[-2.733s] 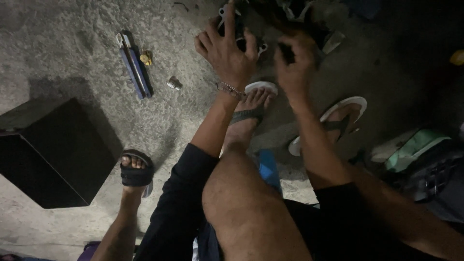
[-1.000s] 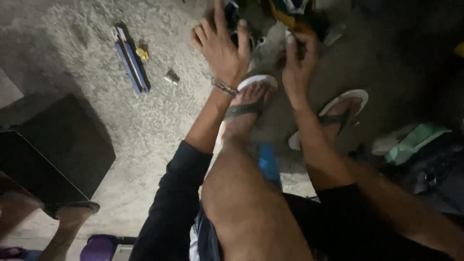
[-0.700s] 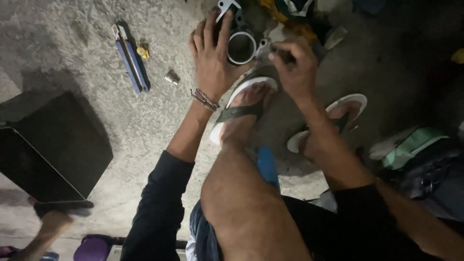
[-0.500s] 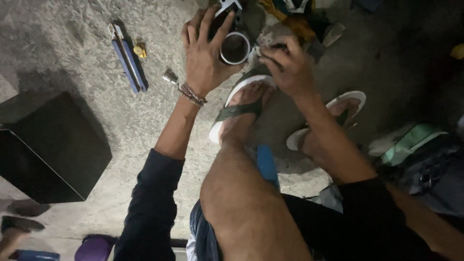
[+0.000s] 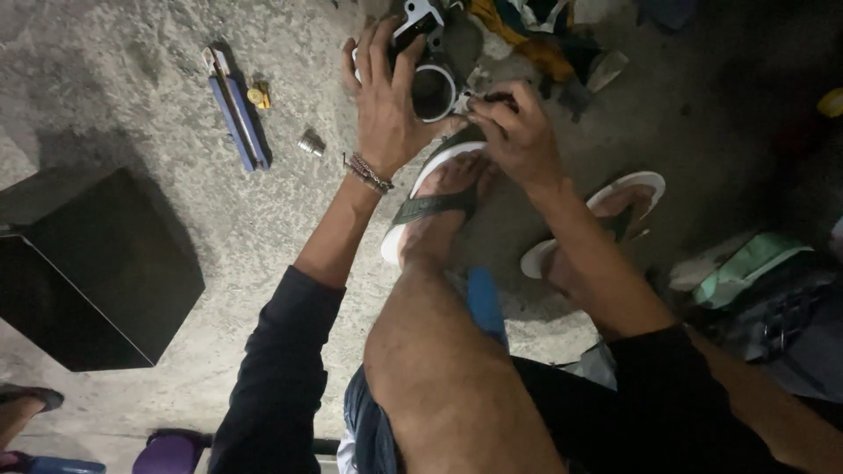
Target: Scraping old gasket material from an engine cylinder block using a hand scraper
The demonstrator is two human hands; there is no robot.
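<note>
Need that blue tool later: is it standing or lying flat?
Lying flat: the blue tool stretches lengthwise on the concrete floor.
</note>
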